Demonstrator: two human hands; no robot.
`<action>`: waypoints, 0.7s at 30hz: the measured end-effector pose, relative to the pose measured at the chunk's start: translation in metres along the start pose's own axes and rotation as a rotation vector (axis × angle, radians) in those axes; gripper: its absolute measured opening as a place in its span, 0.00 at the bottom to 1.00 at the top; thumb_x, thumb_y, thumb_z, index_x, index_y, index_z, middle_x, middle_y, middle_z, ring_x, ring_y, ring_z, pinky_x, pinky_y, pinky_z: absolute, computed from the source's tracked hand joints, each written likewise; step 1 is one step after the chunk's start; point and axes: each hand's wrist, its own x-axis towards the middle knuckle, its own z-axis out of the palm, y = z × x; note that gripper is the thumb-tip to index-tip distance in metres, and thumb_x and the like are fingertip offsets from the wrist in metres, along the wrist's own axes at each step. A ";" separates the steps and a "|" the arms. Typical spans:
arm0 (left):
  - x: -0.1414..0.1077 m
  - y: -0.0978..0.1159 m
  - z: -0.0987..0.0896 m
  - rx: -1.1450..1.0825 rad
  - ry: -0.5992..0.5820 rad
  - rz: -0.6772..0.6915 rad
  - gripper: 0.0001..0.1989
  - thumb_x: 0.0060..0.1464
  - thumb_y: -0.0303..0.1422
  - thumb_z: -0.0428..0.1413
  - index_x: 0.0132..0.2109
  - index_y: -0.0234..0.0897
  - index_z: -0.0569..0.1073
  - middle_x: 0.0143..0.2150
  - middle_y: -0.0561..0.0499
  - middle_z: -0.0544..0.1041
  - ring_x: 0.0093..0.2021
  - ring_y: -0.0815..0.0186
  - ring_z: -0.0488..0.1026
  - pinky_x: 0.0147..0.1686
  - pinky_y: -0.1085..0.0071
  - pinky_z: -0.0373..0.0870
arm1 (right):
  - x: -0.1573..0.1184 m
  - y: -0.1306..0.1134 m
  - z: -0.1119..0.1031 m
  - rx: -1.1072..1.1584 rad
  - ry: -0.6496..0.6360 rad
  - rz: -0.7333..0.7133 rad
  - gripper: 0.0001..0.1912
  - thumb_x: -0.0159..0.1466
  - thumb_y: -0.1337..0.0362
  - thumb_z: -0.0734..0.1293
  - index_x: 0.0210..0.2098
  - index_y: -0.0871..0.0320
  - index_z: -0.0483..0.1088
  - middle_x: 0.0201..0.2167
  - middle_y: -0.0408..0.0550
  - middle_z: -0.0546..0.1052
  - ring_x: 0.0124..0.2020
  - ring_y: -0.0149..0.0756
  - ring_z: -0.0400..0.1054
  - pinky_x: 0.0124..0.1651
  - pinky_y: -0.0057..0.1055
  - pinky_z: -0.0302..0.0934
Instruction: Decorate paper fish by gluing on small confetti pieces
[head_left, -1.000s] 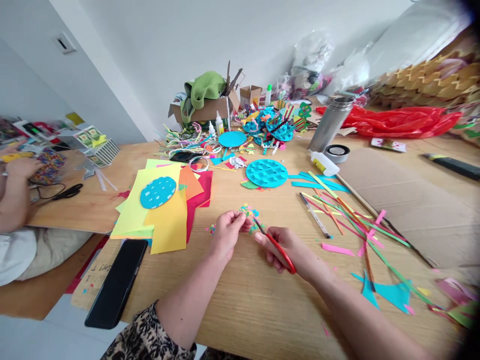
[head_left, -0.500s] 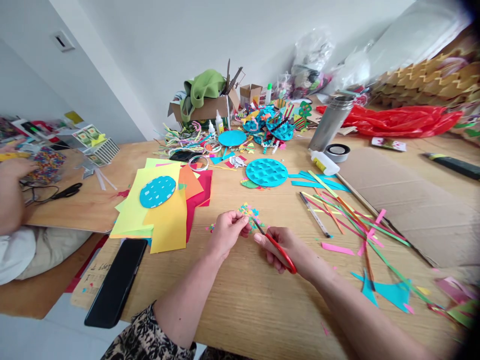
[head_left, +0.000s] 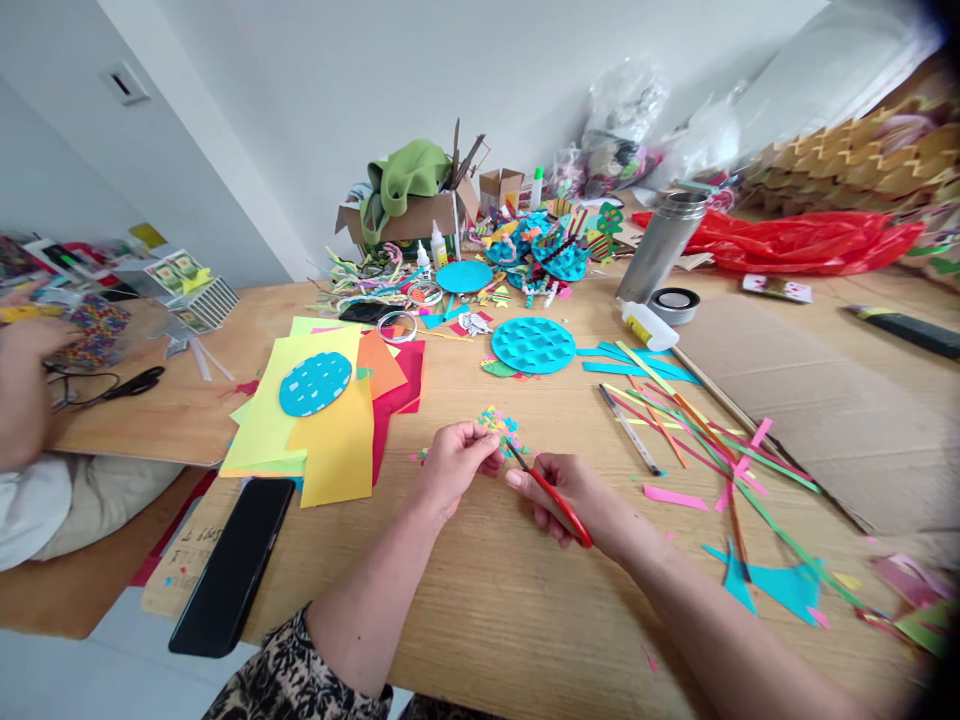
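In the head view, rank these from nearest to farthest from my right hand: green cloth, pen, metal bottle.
1. Pen: just beyond the right hand, to its right.
2. Metal bottle: farther back, also right.
3. Green cloth: at the back, to the left.

The wall [head_left: 300, 90] is plain and very pale. On the left, a grayer wall [head_left: 52, 130] has 1 small plate [head_left: 125, 84] with a dark slot. The wooden worktop [head_left: 465, 620] is light brown. Below it, the floor [head_left: 105, 670] looks pale blue-gray. Soft light fills the room.
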 end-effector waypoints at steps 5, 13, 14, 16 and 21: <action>0.000 0.001 0.001 -0.018 -0.003 -0.012 0.12 0.41 0.38 0.64 0.26 0.33 0.73 0.23 0.51 0.74 0.24 0.70 0.69 0.27 0.73 0.68 | 0.002 0.003 0.000 -0.023 0.007 0.013 0.28 0.49 0.39 0.71 0.23 0.55 0.56 0.11 0.36 0.67 0.09 0.24 0.58 0.10 0.21 0.49; 0.000 0.002 0.001 -0.053 -0.003 -0.023 0.13 0.40 0.38 0.65 0.27 0.33 0.74 0.23 0.51 0.75 0.24 0.70 0.70 0.27 0.74 0.67 | 0.004 0.004 -0.001 -0.011 0.017 -0.001 0.28 0.48 0.40 0.71 0.22 0.55 0.56 0.11 0.35 0.66 0.09 0.24 0.57 0.10 0.21 0.50; 0.000 0.002 0.001 -0.056 -0.004 -0.023 0.13 0.40 0.39 0.65 0.26 0.33 0.74 0.23 0.51 0.75 0.24 0.69 0.70 0.27 0.73 0.67 | 0.003 0.004 -0.001 -0.007 0.018 -0.006 0.28 0.48 0.40 0.71 0.22 0.55 0.56 0.11 0.35 0.66 0.09 0.24 0.57 0.10 0.21 0.49; 0.000 0.002 0.001 -0.065 -0.003 -0.026 0.14 0.40 0.39 0.65 0.26 0.33 0.74 0.23 0.50 0.75 0.24 0.69 0.71 0.27 0.73 0.67 | 0.003 0.004 -0.001 0.003 0.014 -0.016 0.28 0.48 0.40 0.71 0.22 0.55 0.56 0.11 0.35 0.66 0.09 0.24 0.57 0.10 0.22 0.50; -0.001 0.005 0.002 -0.099 -0.004 -0.054 0.14 0.39 0.40 0.65 0.27 0.33 0.74 0.24 0.50 0.75 0.25 0.69 0.71 0.27 0.73 0.68 | 0.004 0.005 -0.002 0.004 0.030 -0.019 0.27 0.49 0.41 0.71 0.23 0.55 0.57 0.11 0.35 0.67 0.09 0.25 0.58 0.10 0.22 0.49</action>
